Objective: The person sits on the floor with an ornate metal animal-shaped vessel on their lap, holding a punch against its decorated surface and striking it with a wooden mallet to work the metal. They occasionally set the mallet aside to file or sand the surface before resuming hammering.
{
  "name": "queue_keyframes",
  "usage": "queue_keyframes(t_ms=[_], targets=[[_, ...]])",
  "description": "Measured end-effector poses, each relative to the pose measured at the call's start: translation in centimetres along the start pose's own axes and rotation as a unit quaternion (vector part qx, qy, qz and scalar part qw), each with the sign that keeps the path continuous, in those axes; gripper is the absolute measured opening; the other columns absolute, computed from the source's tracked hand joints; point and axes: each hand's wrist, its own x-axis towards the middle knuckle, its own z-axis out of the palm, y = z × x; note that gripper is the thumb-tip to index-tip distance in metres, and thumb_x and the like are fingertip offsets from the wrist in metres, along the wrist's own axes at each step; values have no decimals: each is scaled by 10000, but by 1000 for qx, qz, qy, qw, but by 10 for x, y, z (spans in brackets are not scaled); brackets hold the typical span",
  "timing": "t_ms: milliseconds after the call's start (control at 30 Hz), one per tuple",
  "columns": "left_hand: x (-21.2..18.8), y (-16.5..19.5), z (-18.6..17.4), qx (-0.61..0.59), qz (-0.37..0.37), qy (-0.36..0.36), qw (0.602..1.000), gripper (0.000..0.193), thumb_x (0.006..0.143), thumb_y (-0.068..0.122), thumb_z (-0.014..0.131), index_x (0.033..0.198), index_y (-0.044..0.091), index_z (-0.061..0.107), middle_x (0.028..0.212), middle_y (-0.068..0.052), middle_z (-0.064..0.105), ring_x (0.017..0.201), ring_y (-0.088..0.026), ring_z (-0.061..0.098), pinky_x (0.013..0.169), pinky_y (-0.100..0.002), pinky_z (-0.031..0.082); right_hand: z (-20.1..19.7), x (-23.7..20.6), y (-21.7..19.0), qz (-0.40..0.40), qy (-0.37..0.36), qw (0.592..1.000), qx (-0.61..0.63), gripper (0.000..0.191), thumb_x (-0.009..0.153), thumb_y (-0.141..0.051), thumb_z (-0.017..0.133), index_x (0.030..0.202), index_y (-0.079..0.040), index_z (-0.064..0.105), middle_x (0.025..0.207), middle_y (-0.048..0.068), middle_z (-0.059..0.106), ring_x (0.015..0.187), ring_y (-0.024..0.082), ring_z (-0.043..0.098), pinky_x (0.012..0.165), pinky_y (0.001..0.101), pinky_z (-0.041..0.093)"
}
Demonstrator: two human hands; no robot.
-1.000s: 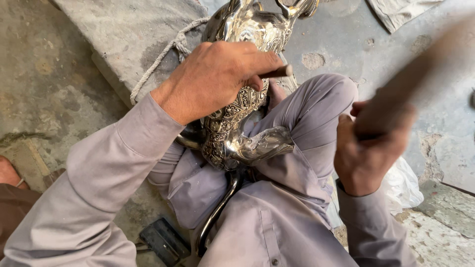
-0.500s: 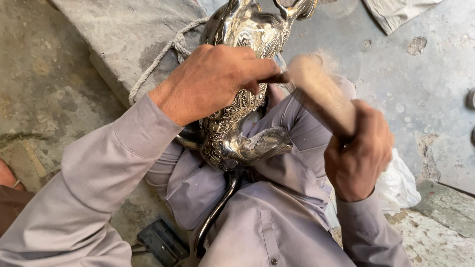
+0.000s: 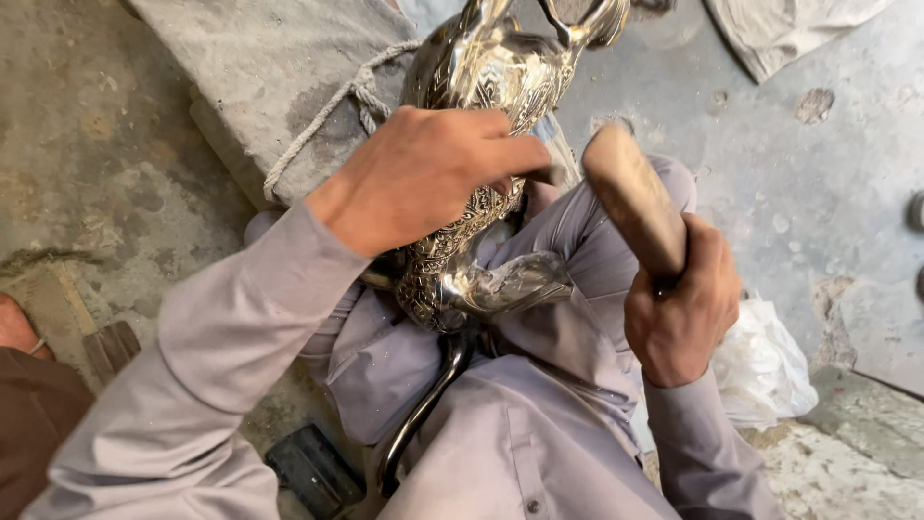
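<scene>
A shiny engraved metal vessel (image 3: 491, 87) lies across my lap, its ornate body running from the top of the view down to my thighs. My left hand (image 3: 423, 173) rests on the vessel's side and pinches a small dark punch tool (image 3: 549, 175) against the metal. A wooden mallet (image 3: 635, 197) is gripped in my right hand (image 3: 679, 313), its rounded head close to the punch's end. I wear grey-lilac sleeves and trousers.
A grey stone slab (image 3: 260, 77) with a rope (image 3: 337, 106) looped on it lies behind the vessel. A white plastic bag (image 3: 765, 366) sits at my right. A dark curved metal bar (image 3: 423, 404) and a black block (image 3: 313, 472) lie below. Someone's foot (image 3: 14, 323) shows at left.
The mallet swung from raised at the right down toward the punch, and now stands near its end. My left hand stayed on the vessel.
</scene>
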Motion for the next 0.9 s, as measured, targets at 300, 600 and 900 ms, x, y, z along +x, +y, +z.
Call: queue_keyframes(t_ms=[300,600,900], targets=[[-57,5,30,-334,-273,438,789,233,1140,190,571,1234,51,409,996,-88,691,920,-155,736,753,-272,655,-12,15,31,146,-58,951,267,465,845,-1,724,1272,25,540,1091,144,731,982,206,708,843,361,567],[-34,15,94,-394,-250,540,700,242,1085,102,595,1089,11,372,1085,-150,660,1004,-202,726,869,-341,673,-52,73,-18,7,6,971,240,475,866,-8,748,1307,4,573,1057,133,722,959,217,697,874,369,544],[-43,15,117,43,-276,496,822,76,1012,7,612,1087,16,609,1079,-133,701,1001,-254,708,878,-363,565,-95,165,-97,-438,194,877,-40,210,945,-62,806,1135,-105,727,881,64,715,759,215,633,785,380,458]])
